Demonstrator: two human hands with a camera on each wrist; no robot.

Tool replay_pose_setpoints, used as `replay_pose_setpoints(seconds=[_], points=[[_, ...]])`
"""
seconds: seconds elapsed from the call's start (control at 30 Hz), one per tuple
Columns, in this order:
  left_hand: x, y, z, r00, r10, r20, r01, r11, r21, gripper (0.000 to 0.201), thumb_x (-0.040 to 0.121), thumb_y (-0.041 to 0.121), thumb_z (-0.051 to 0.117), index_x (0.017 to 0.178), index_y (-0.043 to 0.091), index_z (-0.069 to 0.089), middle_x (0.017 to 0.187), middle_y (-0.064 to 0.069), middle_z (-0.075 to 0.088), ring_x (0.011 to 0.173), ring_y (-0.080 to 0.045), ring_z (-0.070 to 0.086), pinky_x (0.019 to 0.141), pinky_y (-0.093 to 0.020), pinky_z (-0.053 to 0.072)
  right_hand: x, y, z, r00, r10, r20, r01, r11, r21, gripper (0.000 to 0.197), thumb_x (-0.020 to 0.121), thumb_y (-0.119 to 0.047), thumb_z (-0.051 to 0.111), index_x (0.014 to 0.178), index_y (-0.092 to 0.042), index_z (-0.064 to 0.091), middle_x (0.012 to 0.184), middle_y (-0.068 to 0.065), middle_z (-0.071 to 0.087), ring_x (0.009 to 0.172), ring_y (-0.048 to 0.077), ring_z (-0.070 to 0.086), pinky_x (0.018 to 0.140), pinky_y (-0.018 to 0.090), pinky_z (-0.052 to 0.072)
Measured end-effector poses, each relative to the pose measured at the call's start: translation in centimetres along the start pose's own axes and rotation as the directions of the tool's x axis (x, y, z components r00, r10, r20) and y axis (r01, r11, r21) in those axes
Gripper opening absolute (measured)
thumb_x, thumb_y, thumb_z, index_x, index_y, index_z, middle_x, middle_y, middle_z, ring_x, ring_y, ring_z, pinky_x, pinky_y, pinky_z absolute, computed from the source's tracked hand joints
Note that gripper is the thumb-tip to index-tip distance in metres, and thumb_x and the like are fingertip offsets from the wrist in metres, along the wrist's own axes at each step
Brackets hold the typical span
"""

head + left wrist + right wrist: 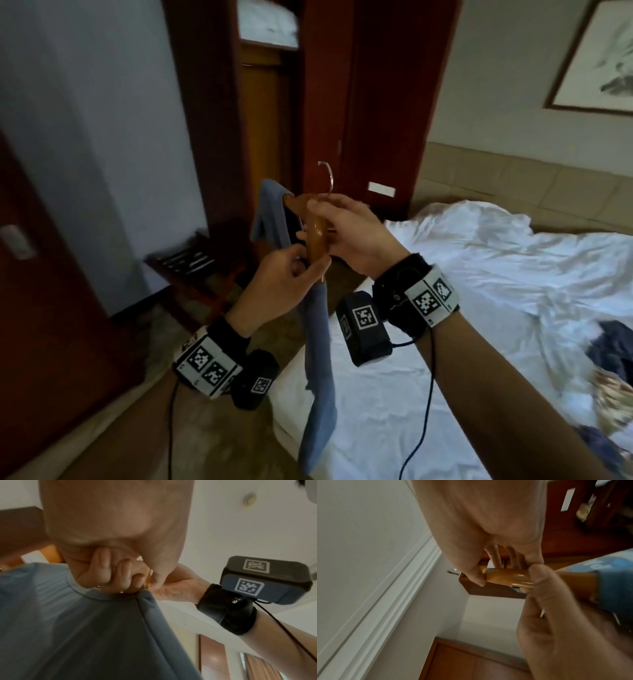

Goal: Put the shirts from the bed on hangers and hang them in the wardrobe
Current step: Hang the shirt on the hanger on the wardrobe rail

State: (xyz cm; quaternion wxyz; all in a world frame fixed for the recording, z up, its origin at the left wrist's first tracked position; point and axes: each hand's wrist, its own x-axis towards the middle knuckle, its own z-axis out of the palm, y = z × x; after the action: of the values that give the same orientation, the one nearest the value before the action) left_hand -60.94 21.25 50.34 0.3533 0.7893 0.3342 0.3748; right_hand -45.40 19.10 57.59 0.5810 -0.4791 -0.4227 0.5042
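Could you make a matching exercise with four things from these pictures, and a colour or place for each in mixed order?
Things:
1. shirt
2. hanger
3. bed
4. picture

Colour or place:
A. white, rumpled sheets
B. on the wall, in a frame
C. blue, hanging down from the hands
D. brown wood with a metal hook, held by the right hand and the left hand

Pairs: 1-C, 2-D, 3-A, 4-B
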Motion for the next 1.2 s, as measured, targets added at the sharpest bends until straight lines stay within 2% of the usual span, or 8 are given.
replay_pose_setpoints(seconds=[0.07, 0.17, 0.27, 0.53, 0.83, 0.97, 1.07, 1.2], points=[[-1.8, -2.6, -5.2, 0.997, -0.050, -0.063, 0.052, 0.998, 0.039, 0.041, 0.095, 0.054, 0.066, 0.090, 0.014, 0.070, 0.074, -0.020, 0.066, 0.067, -0.037, 0.062, 0.061, -0.050, 0.048, 1.7, 1.0, 5.8, 0.997, 0.045, 0.064, -0.045, 0.999, 0.008, 0.042, 0.096, -0.023, 0.077, 0.133, -0.010, 0.062, 0.122, 0.021, 0.071, 0.108, 0.037, 0.075, 0.095, 0.050, 0.062], [-4.4, -6.4, -13.8, 0.982, -0.112, -0.152, 0.130, 0.985, 0.110, 0.051, 0.088, 0.068, 0.061, 0.088, 0.018, 0.069, 0.076, -0.016, 0.068, 0.069, -0.032, 0.064, 0.070, -0.053, 0.051, 4.5, 3.1, 14.8, 0.985, 0.084, 0.153, -0.092, 0.995, 0.042, 0.040, 0.099, -0.022, 0.074, 0.135, -0.008, 0.061, 0.113, 0.017, 0.073, 0.103, 0.036, 0.077, 0.089, 0.049, 0.064], [-6.9, -9.4, -22.9, 0.961, -0.152, -0.231, 0.185, 0.975, 0.127, 0.062, 0.081, 0.076, 0.057, 0.088, 0.016, 0.070, 0.066, -0.012, 0.061, 0.057, -0.020, 0.052, 0.058, -0.044, 0.042, 6.7, 5.2, 24.6, 0.975, 0.061, 0.214, -0.083, 0.992, 0.098, 0.043, 0.100, -0.026, 0.073, 0.134, -0.003, 0.061, 0.115, 0.017, 0.075, 0.102, 0.038, 0.077, 0.078, 0.043, 0.065], [-15.1, -15.4, -42.5, 0.884, -0.212, -0.416, 0.318, 0.926, 0.204, 0.033, 0.099, 0.044, 0.065, 0.091, 0.012, 0.070, 0.076, -0.021, 0.065, 0.059, -0.015, 0.051, 0.053, -0.026, 0.035, 9.9, 10.7, 47.9, 0.916, -0.037, 0.399, -0.045, 0.980, 0.194, 0.048, 0.100, -0.037, 0.070, 0.132, -0.002, 0.064, 0.116, 0.012, 0.078, 0.105, 0.032, 0.077, 0.080, 0.038, 0.064], [-25.3, -21.8, -57.5, 0.697, -0.281, -0.660, 0.523, 0.829, 0.199, 0.023, 0.098, 0.045, 0.068, 0.103, 0.023, 0.063, 0.066, -0.014, 0.059, 0.058, -0.031, 0.054, 0.054, -0.044, 0.037, 12.0, 15.6, 70.9, 0.738, -0.042, 0.674, -0.098, 0.981, 0.168, 0.034, 0.094, -0.037, 0.076, 0.117, -0.011, 0.075, 0.104, 0.014, 0.079, 0.107, 0.029, 0.077, 0.077, 0.033, 0.060], [-28.2, -25.3, -64.6, 0.609, -0.240, -0.756, 0.597, 0.766, 0.238, 0.027, 0.099, 0.042, 0.067, 0.100, 0.016, 0.062, 0.056, -0.003, 0.060, 0.047, -0.009, 0.048, 0.051, -0.037, 0.035, 13.4, 17.6, 80.5, 0.662, -0.045, 0.748, -0.108, 0.982, 0.156, 0.036, 0.088, -0.042, 0.078, 0.113, -0.016, 0.079, 0.106, 0.017, 0.079, 0.104, 0.027, 0.077, 0.080, 0.033, 0.058], [-29.3, -27.7, -70.4, 0.553, -0.203, -0.808, 0.616, 0.753, 0.232, 0.022, 0.100, 0.032, 0.066, 0.099, 0.012, 0.060, 0.053, 0.003, 0.053, 0.046, -0.005, 0.043, 0.050, -0.030, 0.033, 15.4, 18.5, 87.5, 0.616, -0.042, 0.787, -0.150, 0.974, 0.169, 0.029, 0.093, -0.036, 0.076, 0.113, -0.014, 0.079, 0.108, 0.021, 0.078, 0.101, 0.027, 0.076, 0.079, 0.032, 0.059], [-29.8, -30.7, -78.7, 0.522, -0.197, -0.830, 0.650, 0.722, 0.237, 0.014, 0.103, 0.031, 0.060, 0.097, 0.020, 0.054, 0.065, -0.020, 0.056, 0.053, -0.013, 0.044, 0.053, -0.038, 0.034, 19.6, 19.0, 96.5, 0.488, -0.041, 0.872, -0.190, 0.970, 0.152, 0.027, 0.096, -0.027, 0.074, 0.120, -0.015, 0.077, 0.117, 0.019, 0.076, 0.104, 0.027, 0.074, 0.079, 0.031, 0.061]])
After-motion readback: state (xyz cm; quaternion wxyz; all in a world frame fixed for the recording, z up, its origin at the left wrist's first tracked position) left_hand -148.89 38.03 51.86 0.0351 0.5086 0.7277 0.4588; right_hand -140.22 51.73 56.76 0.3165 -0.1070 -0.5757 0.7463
